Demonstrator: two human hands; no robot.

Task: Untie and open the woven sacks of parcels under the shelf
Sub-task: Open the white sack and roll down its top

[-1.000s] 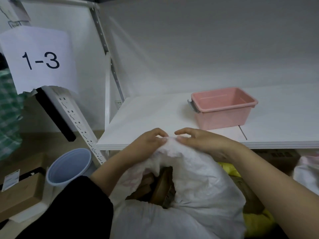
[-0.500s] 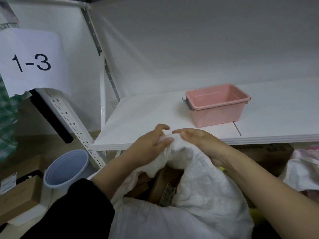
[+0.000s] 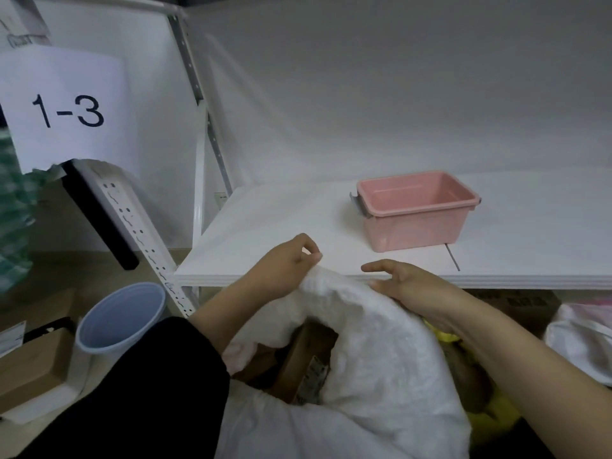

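Your left hand (image 3: 284, 265) pinches the top edge of the white woven sack (image 3: 381, 359) between thumb and forefinger. Your right hand (image 3: 410, 289) rests on that same edge, fingers loosely spread and gripping nothing. The crinkled sack rises in front of the smooth white shelf (image 3: 265, 233), and its mouth gapes over brown cardboard parcels (image 3: 308, 349). A rectangular pink plastic bin (image 3: 414, 210) sits on the shelf beyond your right hand. A round pale-blue bucket (image 3: 122, 316) stands to the left, and a yellow bag (image 3: 496, 409) crowds the sack's right side.

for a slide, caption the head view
Left hand pinches, right hand rests on a white woven sack by a shelf bearing a pink bin
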